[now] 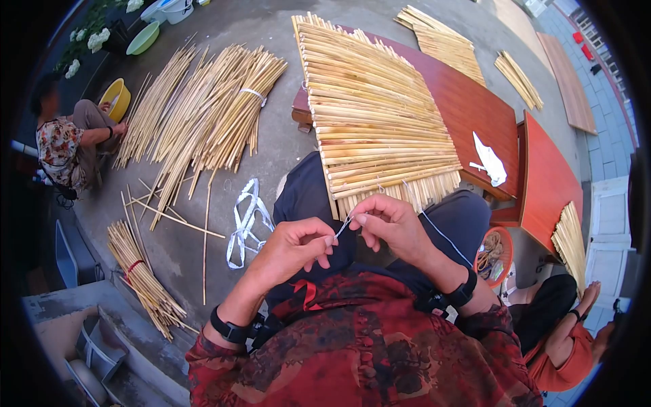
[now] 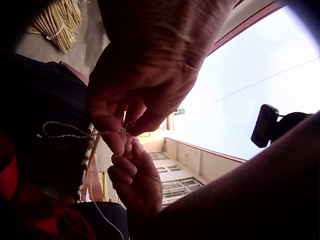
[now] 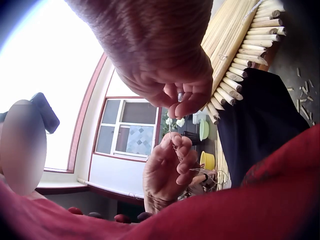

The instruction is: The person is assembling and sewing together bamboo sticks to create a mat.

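Note:
Between both hands, above the lap, runs a thin twisted white cord [image 1: 344, 226]. My left hand [image 1: 293, 249] pinches one end between thumb and fingers, and my right hand [image 1: 393, 227] pinches it a short way off. In the left wrist view a loop of the cord [image 2: 65, 130] sticks out from the fingers. A mat of tied reed stalks [image 1: 380, 115] rests on the knees and the red-brown table [image 1: 468, 102]. Another length of cord [image 1: 447, 239] hangs from the mat's near edge past the right forearm.
Loose reed stalks [image 1: 196, 108] and a tied bundle [image 1: 146, 278] lie on the ground at left, near a tangled white strip [image 1: 245, 220]. An orange basket [image 1: 498, 254] stands at right. One person [image 1: 68, 142] sits far left, another [image 1: 566, 342] lower right.

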`<action>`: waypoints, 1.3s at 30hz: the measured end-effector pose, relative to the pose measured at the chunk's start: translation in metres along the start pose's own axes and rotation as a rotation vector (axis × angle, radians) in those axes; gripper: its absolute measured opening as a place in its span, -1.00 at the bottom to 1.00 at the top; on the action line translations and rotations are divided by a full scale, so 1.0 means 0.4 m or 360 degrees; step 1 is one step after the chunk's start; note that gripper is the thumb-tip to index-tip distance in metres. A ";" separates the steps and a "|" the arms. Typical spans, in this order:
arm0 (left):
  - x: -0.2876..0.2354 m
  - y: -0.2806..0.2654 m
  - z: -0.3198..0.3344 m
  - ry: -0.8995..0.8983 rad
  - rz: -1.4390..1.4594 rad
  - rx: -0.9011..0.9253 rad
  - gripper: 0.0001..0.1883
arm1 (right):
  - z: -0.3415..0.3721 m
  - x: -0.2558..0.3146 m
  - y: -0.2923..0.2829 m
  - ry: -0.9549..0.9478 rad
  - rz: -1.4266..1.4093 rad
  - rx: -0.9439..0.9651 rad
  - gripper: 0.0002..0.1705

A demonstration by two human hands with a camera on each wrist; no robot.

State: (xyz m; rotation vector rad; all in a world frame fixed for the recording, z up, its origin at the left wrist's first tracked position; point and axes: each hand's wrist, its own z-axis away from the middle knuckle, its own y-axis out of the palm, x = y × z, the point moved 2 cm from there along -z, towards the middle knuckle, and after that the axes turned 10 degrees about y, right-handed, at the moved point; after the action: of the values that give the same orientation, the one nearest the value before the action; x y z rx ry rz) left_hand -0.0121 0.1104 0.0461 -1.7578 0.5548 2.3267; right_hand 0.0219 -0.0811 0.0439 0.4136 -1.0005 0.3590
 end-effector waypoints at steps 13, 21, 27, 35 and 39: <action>0.002 -0.005 0.005 0.0015 -0.0098 -0.0052 -0.88 | -0.006 -0.001 -0.002 0.0036 0.0052 0.0080 -0.85; 0.009 -0.007 0.008 0.0087 -0.0055 -0.0083 -0.89 | -0.008 -0.005 -0.004 0.0015 0.0088 0.0080 -0.85; -0.001 -0.004 0.013 0.0070 -0.0081 -0.0049 -0.90 | -0.007 -0.003 0.003 0.0091 -0.0058 0.0090 -0.78; -0.002 -0.010 0.016 0.0097 0.0016 -0.0104 -0.89 | -0.006 -0.007 0.003 -0.0039 0.0064 0.0270 -0.62; 0.002 -0.015 0.016 0.0088 0.0062 -0.0137 -0.88 | -0.004 0.005 0.007 -0.0016 0.0057 0.0251 -0.65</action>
State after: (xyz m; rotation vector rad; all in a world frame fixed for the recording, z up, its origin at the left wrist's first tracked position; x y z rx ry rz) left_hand -0.0161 0.1183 0.0457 -1.8703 0.5089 2.3684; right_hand 0.0230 -0.0777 0.0454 0.5407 -0.9935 0.4707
